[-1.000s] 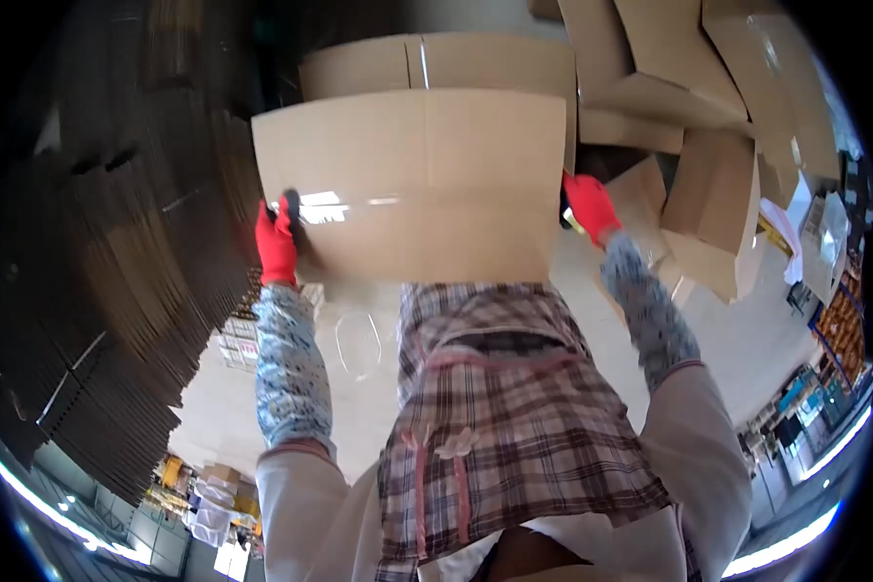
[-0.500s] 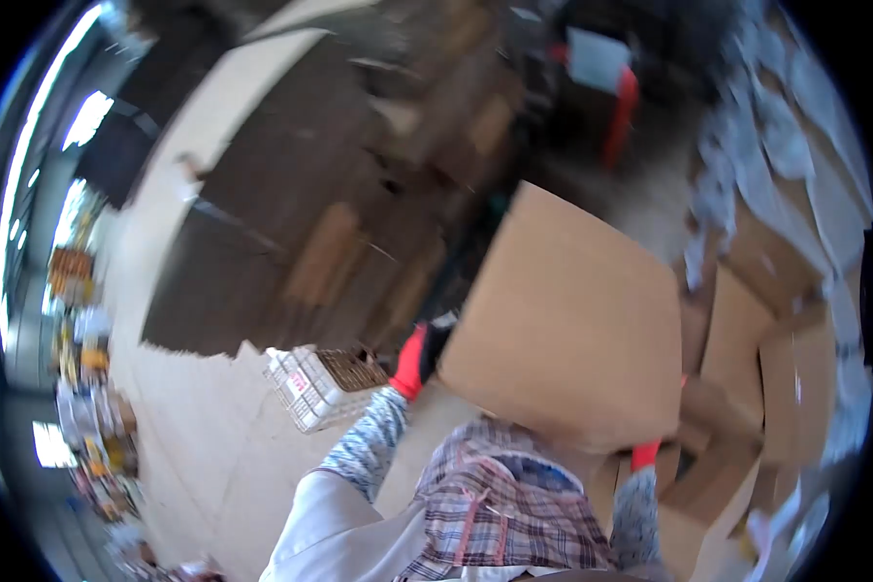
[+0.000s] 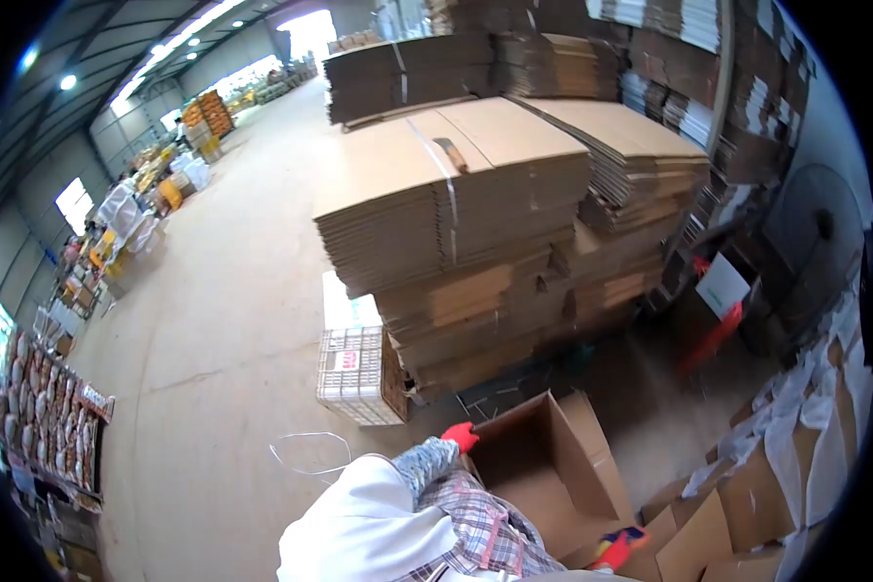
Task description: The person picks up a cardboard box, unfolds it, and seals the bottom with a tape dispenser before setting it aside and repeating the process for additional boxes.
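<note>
An open cardboard box (image 3: 519, 466) is tilted in front of my body, its hollow inside facing up toward me. A flap (image 3: 587, 436) stands out along its far right side. My left hand (image 3: 461, 436), in a red glove, is closed on the box's upper left edge. At the lower right edge, my right hand (image 3: 619, 549) wears a red glove with dark and yellow patches and grips the box rim; its fingers are partly blurred. A plaid apron (image 3: 480, 524) covers my front and touches the near side of the box.
Flattened cardboard stacks (image 3: 456, 213) rise ahead, with a brown-handled blade (image 3: 451, 155) on top. A white plastic crate (image 3: 359, 373) stands at their left foot. Opened cartons with white liners (image 3: 776, 485) crowd the right. A white strap loop (image 3: 310, 451) lies on the floor.
The box has turned from showing its flat closed side to showing its open inside, and sits lower. My view has swung up and left. Both hands remain at the box.
</note>
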Motion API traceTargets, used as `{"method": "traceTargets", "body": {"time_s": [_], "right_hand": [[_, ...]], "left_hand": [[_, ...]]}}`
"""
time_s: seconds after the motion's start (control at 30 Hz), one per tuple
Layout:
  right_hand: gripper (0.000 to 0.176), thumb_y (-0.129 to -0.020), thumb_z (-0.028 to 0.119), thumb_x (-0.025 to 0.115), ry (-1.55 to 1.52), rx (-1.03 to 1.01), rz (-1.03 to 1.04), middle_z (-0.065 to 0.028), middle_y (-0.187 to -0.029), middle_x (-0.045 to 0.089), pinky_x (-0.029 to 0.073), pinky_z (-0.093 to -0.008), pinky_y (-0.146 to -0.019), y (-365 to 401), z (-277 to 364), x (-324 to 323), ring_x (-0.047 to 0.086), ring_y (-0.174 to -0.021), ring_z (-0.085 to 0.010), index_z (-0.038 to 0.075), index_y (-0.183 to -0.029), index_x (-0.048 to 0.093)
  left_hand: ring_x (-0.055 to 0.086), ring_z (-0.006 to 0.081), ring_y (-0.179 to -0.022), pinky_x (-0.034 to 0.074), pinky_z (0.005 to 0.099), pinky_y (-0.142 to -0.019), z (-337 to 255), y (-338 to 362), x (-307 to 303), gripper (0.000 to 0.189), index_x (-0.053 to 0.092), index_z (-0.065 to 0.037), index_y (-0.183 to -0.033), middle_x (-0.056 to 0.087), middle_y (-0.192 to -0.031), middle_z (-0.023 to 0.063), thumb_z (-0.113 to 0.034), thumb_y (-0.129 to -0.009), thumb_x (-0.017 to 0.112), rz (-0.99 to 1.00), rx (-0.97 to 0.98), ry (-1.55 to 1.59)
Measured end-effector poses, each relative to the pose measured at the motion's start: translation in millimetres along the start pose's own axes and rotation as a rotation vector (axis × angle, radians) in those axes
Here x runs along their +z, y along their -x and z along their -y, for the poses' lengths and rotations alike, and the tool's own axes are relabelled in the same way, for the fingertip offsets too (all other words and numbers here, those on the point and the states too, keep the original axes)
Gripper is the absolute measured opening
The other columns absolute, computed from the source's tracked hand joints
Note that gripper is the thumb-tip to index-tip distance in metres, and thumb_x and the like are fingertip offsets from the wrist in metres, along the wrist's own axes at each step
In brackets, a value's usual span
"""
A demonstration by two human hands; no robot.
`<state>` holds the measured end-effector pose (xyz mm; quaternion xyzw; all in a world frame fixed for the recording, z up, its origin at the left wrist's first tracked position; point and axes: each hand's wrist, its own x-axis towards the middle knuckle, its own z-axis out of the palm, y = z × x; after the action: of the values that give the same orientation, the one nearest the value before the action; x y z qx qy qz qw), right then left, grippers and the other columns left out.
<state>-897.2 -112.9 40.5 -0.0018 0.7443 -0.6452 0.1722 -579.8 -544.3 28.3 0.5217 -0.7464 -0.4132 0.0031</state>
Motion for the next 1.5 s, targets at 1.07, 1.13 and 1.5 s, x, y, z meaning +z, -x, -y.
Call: {"method": "traceTargets", "body": {"time_s": [1.07, 1.13, 1.5], "right_hand": [[0.039, -0.077, 0.008, 0.069, 0.280, -1.655, 0.664, -0.0151, -0.109, 0.062, 0.038, -0.0431, -0.095, 157, 444, 587, 0.055, -0.107, -0.0335, 0.003, -0.114, 0.059], [0.035, -0.079, 0.015, 0.067, 0.658, -1.400, 0.641, -0.0147, -0.108, 0.063, 0.039, -0.0440, -0.095, 114, 355, 510, 0.055, -0.106, -0.0336, 0.005, -0.112, 0.060], [0.024, -0.086, 0.033, 0.054, 1.308, 0.324, -0.786, -0.0127, -0.074, 0.063, 0.040, -0.0384, -0.078, 466, 142, 95, 0.061, -0.075, -0.0309, 0.011, -0.079, 0.058]], "left_hand": [[0.039, 0.0376, -0.129, 0.029, 0.0497, -0.108, -16, -10, -122, 0.055, 0.046, -0.011, -0.133, 0.041, -0.140, 0.0202, -0.036, -0.086, 0.055, 0.167, 0.834, -0.163], [0.038, 0.0397, -0.129, 0.027, 0.0540, -0.108, 2, -36, -74, 0.049, 0.049, -0.011, -0.128, 0.041, -0.139, 0.0199, -0.029, -0.083, 0.056, 0.027, 1.330, -0.421], [0.044, 0.0381, -0.122, 0.033, 0.0504, -0.104, -52, 10, -35, 0.048, 0.059, -0.014, -0.116, 0.048, -0.131, 0.0169, -0.033, -0.073, 0.068, 0.594, 1.855, -0.724]]}}
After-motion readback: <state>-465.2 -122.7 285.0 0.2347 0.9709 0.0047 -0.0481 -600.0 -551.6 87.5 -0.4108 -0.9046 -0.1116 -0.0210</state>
